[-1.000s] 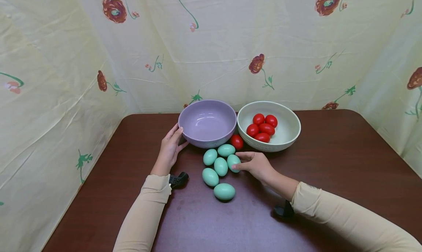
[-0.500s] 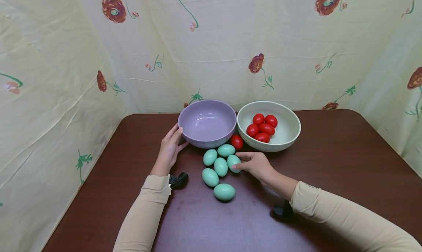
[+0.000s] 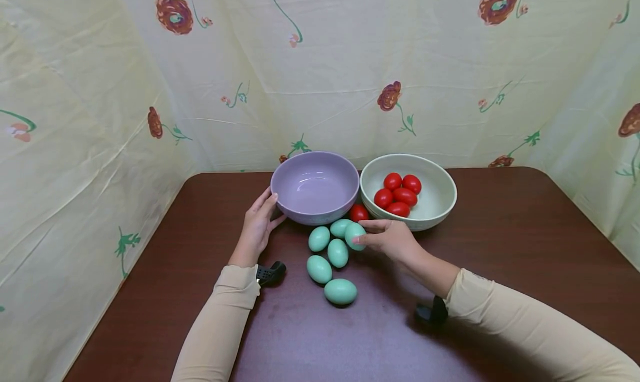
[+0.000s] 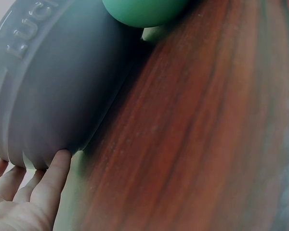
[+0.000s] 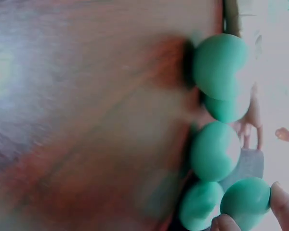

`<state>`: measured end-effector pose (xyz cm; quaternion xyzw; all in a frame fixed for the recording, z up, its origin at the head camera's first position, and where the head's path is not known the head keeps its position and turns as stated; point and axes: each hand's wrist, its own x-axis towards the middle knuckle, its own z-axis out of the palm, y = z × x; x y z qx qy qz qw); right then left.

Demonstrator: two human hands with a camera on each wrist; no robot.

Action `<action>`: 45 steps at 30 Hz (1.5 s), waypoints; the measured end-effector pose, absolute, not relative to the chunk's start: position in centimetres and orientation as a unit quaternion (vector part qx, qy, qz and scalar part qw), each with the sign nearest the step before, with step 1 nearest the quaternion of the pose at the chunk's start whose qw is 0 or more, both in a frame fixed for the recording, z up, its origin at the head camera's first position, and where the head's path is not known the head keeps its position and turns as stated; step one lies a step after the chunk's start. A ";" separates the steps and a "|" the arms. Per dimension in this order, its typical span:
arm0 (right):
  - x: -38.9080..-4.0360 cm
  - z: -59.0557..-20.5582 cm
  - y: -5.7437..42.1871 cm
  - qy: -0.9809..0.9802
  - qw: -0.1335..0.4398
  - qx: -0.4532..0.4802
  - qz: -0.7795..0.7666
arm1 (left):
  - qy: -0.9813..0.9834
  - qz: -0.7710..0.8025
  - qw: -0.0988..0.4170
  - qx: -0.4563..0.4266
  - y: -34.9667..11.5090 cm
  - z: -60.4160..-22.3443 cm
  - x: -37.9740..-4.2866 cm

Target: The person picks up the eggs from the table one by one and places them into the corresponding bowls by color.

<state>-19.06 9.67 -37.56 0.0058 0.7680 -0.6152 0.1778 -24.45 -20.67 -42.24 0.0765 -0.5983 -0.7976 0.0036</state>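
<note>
Between thumb and fingertips my right hand (image 3: pixel 395 240) pinches a mint-green egg (image 3: pixel 355 236). In the head view it overlaps the green egg behind it (image 3: pixel 341 227); the right wrist view shows the pinched egg (image 5: pixel 245 204) with fingertips on two sides. My left hand (image 3: pixel 257 224) touches the left side of a purple bowl (image 3: pixel 315 204), fairly straight fingers spread along its outer wall (image 4: pixel 62 96). No egg shows inside this bowl. Several more green eggs (image 3: pixel 319 269) lie on the table in front of it.
A pale green-white bowl (image 3: pixel 437 190) stands right of the purple one and holds several red eggs (image 3: pixel 405 196). Another red egg (image 3: pixel 358 213) lies on the table at the gap between the bowls. A floral curtain (image 3: pixel 320 93) hangs behind the brown table (image 3: pixel 500 249).
My right hand has moved slightly up and away from me with the pinched green egg. The middle green egg has shifted a little right. My left hand and both bowls stay in place.
</note>
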 end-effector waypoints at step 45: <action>-25.7 -31.2 4.4 0.737 0.177 0.033 -0.651 | -0.601 -0.796 0.001 0.067 -20.8 -42.3 -24.4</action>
